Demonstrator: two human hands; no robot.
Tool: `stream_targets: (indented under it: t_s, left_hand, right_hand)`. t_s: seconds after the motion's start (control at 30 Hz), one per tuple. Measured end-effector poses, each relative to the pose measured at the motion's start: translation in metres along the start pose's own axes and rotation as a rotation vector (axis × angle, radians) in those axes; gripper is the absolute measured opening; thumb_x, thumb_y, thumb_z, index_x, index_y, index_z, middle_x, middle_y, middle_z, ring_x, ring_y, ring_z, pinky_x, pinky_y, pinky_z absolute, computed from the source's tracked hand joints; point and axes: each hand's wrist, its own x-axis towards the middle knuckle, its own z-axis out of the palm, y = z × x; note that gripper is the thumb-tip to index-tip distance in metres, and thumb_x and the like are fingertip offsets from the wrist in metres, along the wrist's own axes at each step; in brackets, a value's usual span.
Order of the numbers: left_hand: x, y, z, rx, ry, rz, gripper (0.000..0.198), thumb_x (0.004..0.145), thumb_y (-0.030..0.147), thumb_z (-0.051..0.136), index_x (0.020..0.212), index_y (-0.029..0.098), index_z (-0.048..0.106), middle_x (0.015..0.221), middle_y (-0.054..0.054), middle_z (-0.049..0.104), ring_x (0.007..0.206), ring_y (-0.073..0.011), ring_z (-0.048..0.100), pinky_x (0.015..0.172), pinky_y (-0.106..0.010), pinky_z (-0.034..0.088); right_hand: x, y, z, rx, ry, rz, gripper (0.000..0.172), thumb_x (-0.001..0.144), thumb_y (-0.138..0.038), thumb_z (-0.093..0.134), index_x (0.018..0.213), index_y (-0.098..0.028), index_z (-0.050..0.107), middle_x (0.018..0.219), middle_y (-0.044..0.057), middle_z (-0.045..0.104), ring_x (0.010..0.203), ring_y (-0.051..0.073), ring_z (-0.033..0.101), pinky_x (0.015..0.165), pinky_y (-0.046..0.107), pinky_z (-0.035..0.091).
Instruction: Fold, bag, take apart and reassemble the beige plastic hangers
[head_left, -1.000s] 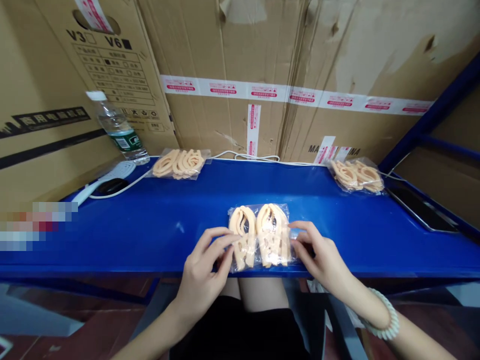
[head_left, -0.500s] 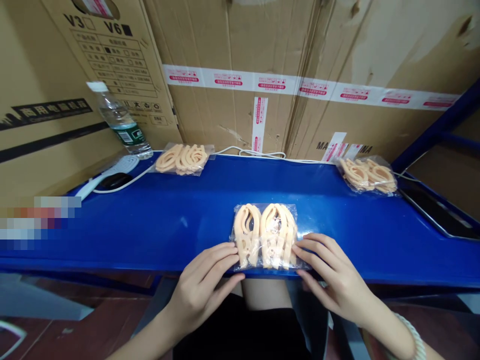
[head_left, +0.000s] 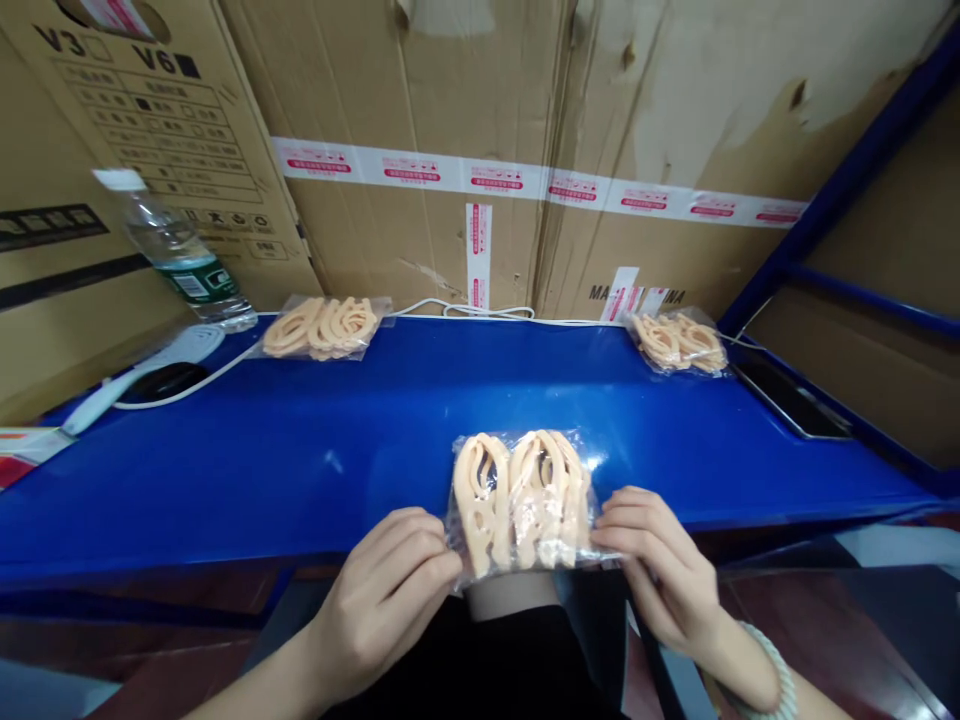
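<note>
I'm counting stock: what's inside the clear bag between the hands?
The bag holds pale looped pieces in two groups, side by side; anything beneath the top ones is covered.

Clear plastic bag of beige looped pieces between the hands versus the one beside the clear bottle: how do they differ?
The front bag is held at its edges by the left hand and right hand; the back bag lies untouched. The front bag's pieces run up the view; the back bag's slant across it. Both are clear with beige looped pieces.
</note>
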Motion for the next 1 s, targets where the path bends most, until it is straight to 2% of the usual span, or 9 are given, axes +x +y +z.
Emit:
stream_targets:
  t_s: [0.1, 0.23, 0.37, 0.43, 0.57, 0.67, 0.77, 0.87, 1.0]
  left_hand:
    - [0.028, 0.010, 0.001, -0.021, 0.002, 0.112, 0.018, 0.091, 0.002, 0.056, 0.101, 0.015, 0.064, 0.080, -0.007, 0.068, 0.080, -0.0202, 0.064, 0.075, -0.037, 0.058]
    - [0.081, 0.013, 0.011, -0.054, -0.022, 0.184, 0.014, 0.095, 0.008, 0.053, 0.100, 0.017, 0.063, 0.078, -0.006, 0.067, 0.075, -0.0199, 0.063, 0.071, -0.035, 0.057]
    - [0.137, 0.001, 0.034, -0.270, -0.081, 0.035, 0.018, 0.100, 0.014, 0.044, 0.090, 0.017, 0.059, 0.089, -0.007, 0.064, 0.083, -0.0179, 0.062, 0.077, -0.030, 0.054]
    - [0.163, -0.011, 0.052, -0.386, -0.104, -0.085, 0.016, 0.100, 0.017, 0.045, 0.087, 0.017, 0.056, 0.090, -0.006, 0.063, 0.084, -0.0169, 0.062, 0.080, -0.029, 0.052]
    - [0.213, -0.039, 0.105, -0.555, -0.119, -0.337, 0.012, 0.096, 0.022, 0.053, 0.085, 0.018, 0.053, 0.076, 0.002, 0.059, 0.071, -0.0134, 0.060, 0.071, -0.025, 0.049]
    - [0.256, -0.055, 0.153, -0.680, -0.092, -0.586, 0.014, 0.097, 0.020, 0.055, 0.083, 0.018, 0.052, 0.078, 0.001, 0.063, 0.075, -0.0130, 0.064, 0.075, -0.026, 0.052]
    - [0.305, -0.066, 0.194, -0.660, -0.079, -0.664, 0.010, 0.097, 0.019, 0.055, 0.088, 0.016, 0.057, 0.085, -0.003, 0.068, 0.083, -0.0156, 0.067, 0.078, -0.028, 0.054]
    - [0.348, -0.076, 0.220, -0.626, -0.074, -0.723, 0.010, 0.098, 0.021, 0.057, 0.095, 0.014, 0.064, 0.096, -0.009, 0.070, 0.096, -0.0194, 0.067, 0.085, -0.033, 0.055]
    - [0.381, -0.085, 0.241, -0.624, -0.106, -0.760, 0.029, 0.098, 0.033, 0.063, 0.120, 0.015, 0.063, 0.121, -0.010, 0.065, 0.104, -0.0223, 0.066, 0.090, -0.042, 0.057]
  right_hand:
    - [-0.004, -0.001, -0.009, -0.025, 0.221, 0.120, 0.028, 0.098, -0.012, 0.044, 0.106, -0.028, 0.065, 0.095, 0.010, 0.066, 0.094, 0.033, 0.066, 0.078, 0.056, 0.055]
    - [0.010, 0.021, -0.018, -0.050, 0.527, 0.185, 0.016, 0.105, -0.027, 0.040, 0.098, -0.029, 0.055, 0.086, 0.008, 0.064, 0.085, 0.032, 0.068, 0.073, 0.053, 0.057]
    - [0.039, 0.058, -0.041, -0.418, 0.719, 0.212, 0.021, 0.106, -0.035, 0.045, 0.089, -0.025, 0.053, 0.077, 0.006, 0.062, 0.072, 0.026, 0.066, 0.065, 0.039, 0.051]
    - [0.054, 0.078, -0.059, -0.590, 0.745, 0.222, 0.026, 0.105, -0.037, 0.046, 0.084, -0.024, 0.057, 0.074, 0.005, 0.061, 0.066, 0.023, 0.062, 0.061, 0.035, 0.047]
    - [0.082, 0.126, -0.100, -0.661, 0.582, 0.349, 0.027, 0.101, -0.035, 0.045, 0.084, -0.022, 0.061, 0.068, 0.003, 0.061, 0.058, 0.020, 0.056, 0.060, 0.032, 0.044]
    - [0.102, 0.170, -0.128, -0.720, 0.478, 0.520, 0.026, 0.100, -0.028, 0.045, 0.088, -0.019, 0.066, 0.076, 0.007, 0.066, 0.069, 0.021, 0.062, 0.069, 0.032, 0.046]
    - [0.123, 0.215, -0.152, -0.762, 0.408, 0.663, 0.019, 0.095, -0.022, 0.054, 0.090, -0.017, 0.071, 0.084, 0.012, 0.072, 0.080, 0.027, 0.066, 0.076, 0.035, 0.047]
    - [0.145, 0.256, -0.170, -0.840, 0.274, 0.959, 0.023, 0.096, -0.023, 0.055, 0.108, -0.016, 0.073, 0.106, 0.018, 0.073, 0.097, 0.032, 0.068, 0.084, 0.039, 0.048]
    - [0.161, 0.300, -0.179, -0.840, 0.220, 1.093, 0.026, 0.093, -0.023, 0.061, 0.112, -0.009, 0.074, 0.110, 0.026, 0.070, 0.104, 0.036, 0.068, 0.086, 0.042, 0.051]
